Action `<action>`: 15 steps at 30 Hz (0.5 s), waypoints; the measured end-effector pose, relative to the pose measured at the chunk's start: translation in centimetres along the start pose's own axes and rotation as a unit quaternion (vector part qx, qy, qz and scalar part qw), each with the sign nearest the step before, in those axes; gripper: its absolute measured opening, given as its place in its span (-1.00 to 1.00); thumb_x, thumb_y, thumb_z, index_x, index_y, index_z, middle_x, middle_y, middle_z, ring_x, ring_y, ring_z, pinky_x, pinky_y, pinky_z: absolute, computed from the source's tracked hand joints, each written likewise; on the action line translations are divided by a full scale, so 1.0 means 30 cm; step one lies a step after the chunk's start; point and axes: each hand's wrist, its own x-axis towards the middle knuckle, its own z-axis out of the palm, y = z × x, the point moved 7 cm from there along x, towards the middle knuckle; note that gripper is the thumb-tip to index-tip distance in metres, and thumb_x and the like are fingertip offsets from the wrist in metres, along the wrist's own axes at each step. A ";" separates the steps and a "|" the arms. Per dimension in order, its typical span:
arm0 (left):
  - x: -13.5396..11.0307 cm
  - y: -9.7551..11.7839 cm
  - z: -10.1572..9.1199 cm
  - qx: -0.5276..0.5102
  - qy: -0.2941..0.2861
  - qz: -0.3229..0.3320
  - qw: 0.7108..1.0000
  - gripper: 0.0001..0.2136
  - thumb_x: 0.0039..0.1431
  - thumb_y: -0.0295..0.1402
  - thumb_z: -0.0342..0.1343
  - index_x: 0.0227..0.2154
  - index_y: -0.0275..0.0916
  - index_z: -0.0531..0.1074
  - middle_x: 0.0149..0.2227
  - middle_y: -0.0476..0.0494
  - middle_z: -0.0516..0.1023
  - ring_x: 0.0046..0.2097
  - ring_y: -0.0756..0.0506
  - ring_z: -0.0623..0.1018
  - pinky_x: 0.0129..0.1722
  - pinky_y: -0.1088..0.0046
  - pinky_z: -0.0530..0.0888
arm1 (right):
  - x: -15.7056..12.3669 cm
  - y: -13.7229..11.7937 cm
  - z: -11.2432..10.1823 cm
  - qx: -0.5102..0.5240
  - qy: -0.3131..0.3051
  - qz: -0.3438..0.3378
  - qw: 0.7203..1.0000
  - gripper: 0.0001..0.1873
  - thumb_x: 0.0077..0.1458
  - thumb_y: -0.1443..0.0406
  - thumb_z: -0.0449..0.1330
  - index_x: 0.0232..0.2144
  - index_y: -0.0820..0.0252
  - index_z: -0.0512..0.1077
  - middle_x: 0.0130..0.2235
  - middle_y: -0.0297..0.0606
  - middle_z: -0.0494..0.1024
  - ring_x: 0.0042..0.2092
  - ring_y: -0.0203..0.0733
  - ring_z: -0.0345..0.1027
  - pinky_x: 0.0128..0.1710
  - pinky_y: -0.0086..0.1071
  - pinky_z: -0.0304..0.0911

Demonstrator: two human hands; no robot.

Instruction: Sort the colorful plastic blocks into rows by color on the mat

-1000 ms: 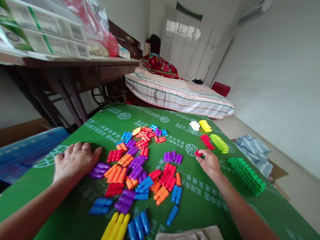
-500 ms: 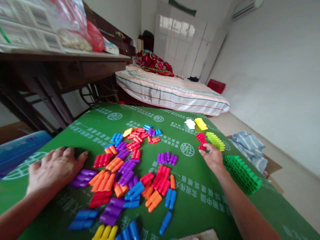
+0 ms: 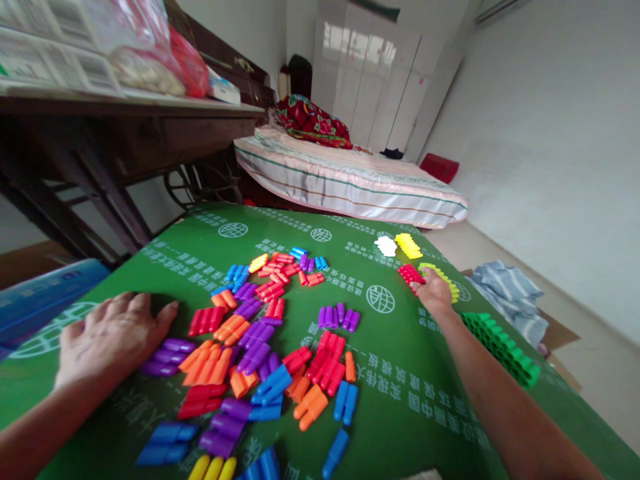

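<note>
My left hand (image 3: 113,330) lies palm down on the green board (image 3: 380,413), fingers stretched out, next to a purple cluster of bullet-shaped plastic pieces (image 3: 167,357). At the right, my right hand (image 3: 434,293) has its thumb and fingers closed at the near end of a red block of joined pieces (image 3: 411,275); the fingers partly hide it. Just beside that block runs a lime-yellow block (image 3: 441,277). A green block (image 3: 500,347) stands nearer, right of my forearm. Farther off are a white block (image 3: 386,246) and a yellow block (image 3: 409,246).
Clusters in red, orange, purple and blue, such as an orange one (image 3: 213,367), spread across the board's left and middle. A dark desk (image 3: 210,113) stands at the left, a bed (image 3: 350,173) beyond the board. Striped cloth (image 3: 507,287) lies at the right.
My right hand has moved slightly forward. The red pieces, seen with a gap between them before, now look like one block. My left hand stays in place.
</note>
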 end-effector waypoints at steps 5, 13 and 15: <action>-0.006 0.002 -0.006 -0.005 -0.003 0.001 1.000 -0.38 0.10 0.02 -0.48 -0.07 -0.28 0.28 0.08 -0.36 0.31 0.16 -0.36 0.27 0.09 0.10 0.23 | 0.008 0.007 0.007 -0.001 -0.004 0.002 1.000 -0.37 0.04 0.15 0.19 0.17 0.14 0.27 -0.06 -0.16 0.55 -0.06 -0.01 0.44 -0.08 -0.25 0.29; 0.000 -0.006 0.004 -0.008 0.005 -0.005 1.000 -0.38 0.15 0.02 -0.47 -0.05 -0.30 0.29 0.12 -0.38 0.30 0.18 -0.37 0.26 0.09 0.07 0.24 | -0.005 0.002 -0.001 -0.015 0.003 -0.008 1.000 -0.33 0.04 0.11 0.19 0.19 0.15 0.24 -0.07 -0.13 0.55 -0.07 0.02 0.44 -0.12 -0.23 0.29; 0.003 -0.009 0.007 -0.012 0.007 -0.006 1.000 -0.40 0.17 0.01 -0.45 -0.05 -0.31 0.30 0.12 -0.39 0.30 0.18 -0.36 0.26 0.08 0.07 0.24 | -0.007 0.007 -0.015 -0.010 0.016 -0.008 1.000 -0.33 0.05 0.11 0.17 0.19 0.18 0.24 -0.06 -0.10 0.55 -0.07 0.03 0.44 -0.12 -0.21 0.29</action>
